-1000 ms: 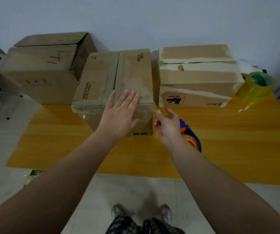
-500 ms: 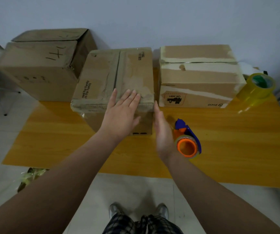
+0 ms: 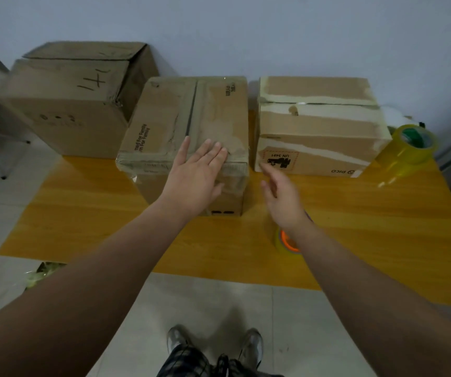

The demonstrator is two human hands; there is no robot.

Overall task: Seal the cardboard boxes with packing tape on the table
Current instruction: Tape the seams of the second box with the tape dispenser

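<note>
A person's left hand point(image 3: 194, 183) is resting flat on the near top edge of the middle box point(image 3: 164, 123), with its fingers point(image 3: 213, 151) straight and close together. It is probably pressing the flaps down so the centre seam is lying closed for taping. That seam is running away from just beside the index fingertip. The right hand point(image 3: 284, 197) is hovering just right of the box, its fingers point(image 3: 269, 172) loosely spread and holding nothing. The dispenser point(image 3: 286, 242) is sitting on the surface point(image 3: 354, 227) under that wrist, mostly hidden, likely parked within easy reach. A right box point(image 3: 316, 131) is showing pale strips across it, a left box point(image 3: 66, 104) is standing at the far left, and a spare roll point(image 3: 409, 145) is sitting at the right end.
</note>
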